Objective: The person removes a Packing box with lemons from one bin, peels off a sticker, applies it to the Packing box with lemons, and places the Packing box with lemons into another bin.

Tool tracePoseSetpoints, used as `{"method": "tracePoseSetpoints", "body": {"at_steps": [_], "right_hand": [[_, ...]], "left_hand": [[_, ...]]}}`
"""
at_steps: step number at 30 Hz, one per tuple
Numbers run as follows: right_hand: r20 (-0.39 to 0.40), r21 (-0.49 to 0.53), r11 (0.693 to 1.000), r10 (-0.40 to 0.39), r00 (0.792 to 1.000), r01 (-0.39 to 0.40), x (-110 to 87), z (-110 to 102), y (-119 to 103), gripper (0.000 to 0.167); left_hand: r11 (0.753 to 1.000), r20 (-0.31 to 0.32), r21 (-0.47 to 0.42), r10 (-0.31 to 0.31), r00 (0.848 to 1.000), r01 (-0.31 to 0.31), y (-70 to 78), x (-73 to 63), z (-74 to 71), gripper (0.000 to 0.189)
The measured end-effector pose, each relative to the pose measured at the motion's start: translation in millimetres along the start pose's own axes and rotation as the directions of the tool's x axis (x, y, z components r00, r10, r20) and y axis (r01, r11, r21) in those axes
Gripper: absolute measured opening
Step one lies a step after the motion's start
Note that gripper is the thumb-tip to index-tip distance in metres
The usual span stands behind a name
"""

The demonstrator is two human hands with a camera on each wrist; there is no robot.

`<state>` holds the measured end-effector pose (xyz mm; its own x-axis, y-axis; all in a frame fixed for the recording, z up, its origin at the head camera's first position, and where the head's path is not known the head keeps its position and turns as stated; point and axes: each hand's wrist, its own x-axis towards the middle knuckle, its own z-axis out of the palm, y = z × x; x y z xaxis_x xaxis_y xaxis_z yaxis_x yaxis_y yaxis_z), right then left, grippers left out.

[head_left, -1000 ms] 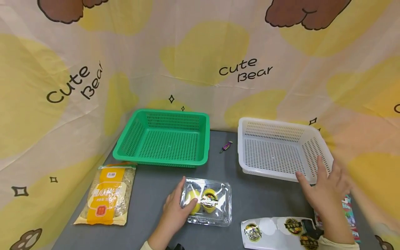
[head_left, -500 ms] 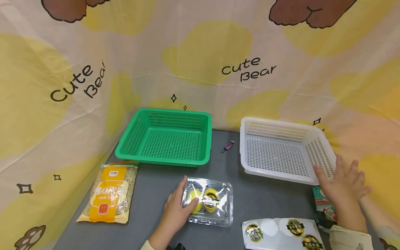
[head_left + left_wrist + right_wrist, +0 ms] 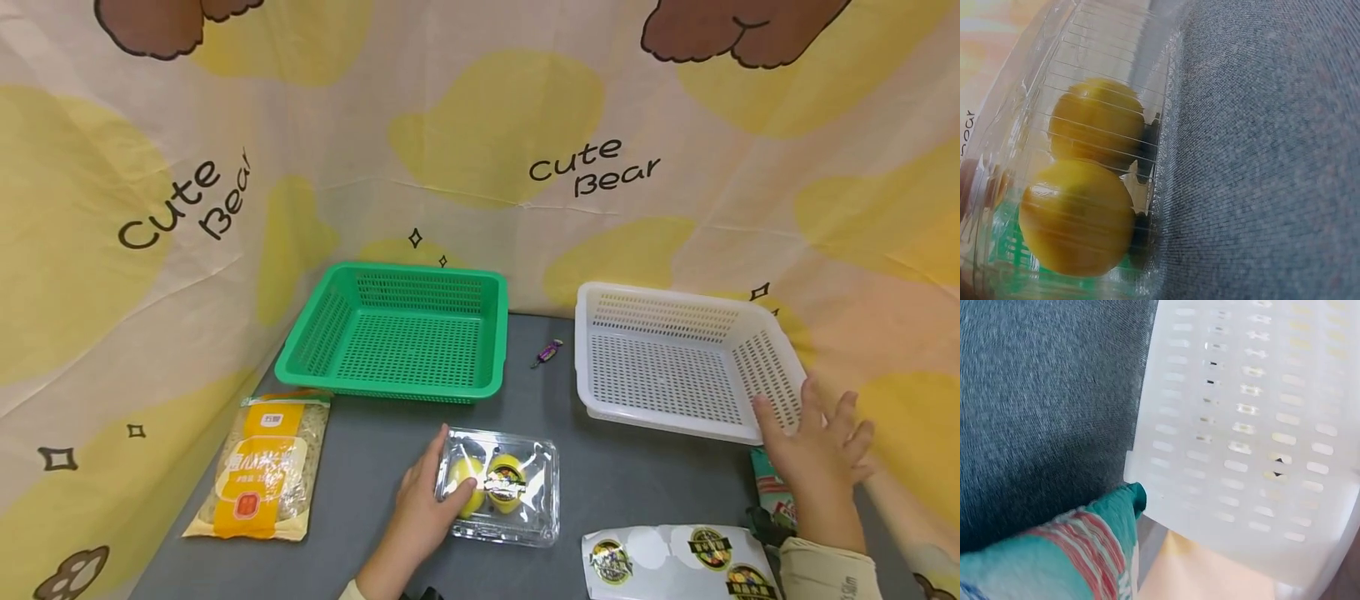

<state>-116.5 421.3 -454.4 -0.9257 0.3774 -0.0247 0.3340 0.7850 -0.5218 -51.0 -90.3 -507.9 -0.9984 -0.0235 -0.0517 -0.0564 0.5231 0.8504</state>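
A clear plastic fruit box [image 3: 536, 492] with yellow fruits inside lies at the front middle; a round black-and-gold sticker [image 3: 505, 483] sits on its lid. My left hand [image 3: 423, 508] grips the box's left side, thumb over the lid. In the left wrist view, two yellow fruits [image 3: 1079, 215] show through the ribbed wall. My right hand [image 3: 817, 458], fingers spread and holding nothing, hovers by the near right corner of the white basket [image 3: 660, 418]. Under that hand lies a green and red packet [image 3: 772, 483], partly hidden by my wrist.
A sheet of round stickers [image 3: 656, 554] lies at the front right. The green basket [image 3: 390, 389] stands at back left, with a bag of grain [image 3: 258, 467] before it. Between the baskets lies a small purple wrapped candy [image 3: 548, 352]. A patterned cloth [image 3: 480, 125] encloses the table.
My right hand has moved rightward off the white basket's near corner, uncovering more of the sticker sheet, then shifted slightly back left. The left hand and fruit box have stayed put.
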Motion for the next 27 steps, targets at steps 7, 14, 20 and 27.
{"method": "tracePoseSetpoints", "body": {"at_steps": [7,14,20,27], "right_hand": [[-0.042,0.052,0.998,0.041,0.998,-0.038,-0.6,9.2,1.3,0.094],[-0.082,0.046,0.999,0.015,0.997,-0.011,-0.3,14.5,1.6,0.090],[-0.077,0.027,1.000,0.010,0.997,-0.008,-0.1,14.0,1.3,0.090],[-0.064,0.037,0.999,0.017,0.998,-0.015,-1.7,12.0,0.6,0.088]], "left_hand": [[0.992,0.022,-0.116,0.053,0.998,-0.050,-4.1,0.9,0.4,0.088],[0.976,0.020,-0.167,0.148,0.989,-0.143,-8.4,5.1,1.3,0.074],[0.970,0.016,-0.189,0.159,0.987,-0.154,-8.1,5.1,2.4,0.062],[0.964,0.010,-0.179,0.203,0.979,-0.198,9.4,3.1,-0.3,0.059]]}}
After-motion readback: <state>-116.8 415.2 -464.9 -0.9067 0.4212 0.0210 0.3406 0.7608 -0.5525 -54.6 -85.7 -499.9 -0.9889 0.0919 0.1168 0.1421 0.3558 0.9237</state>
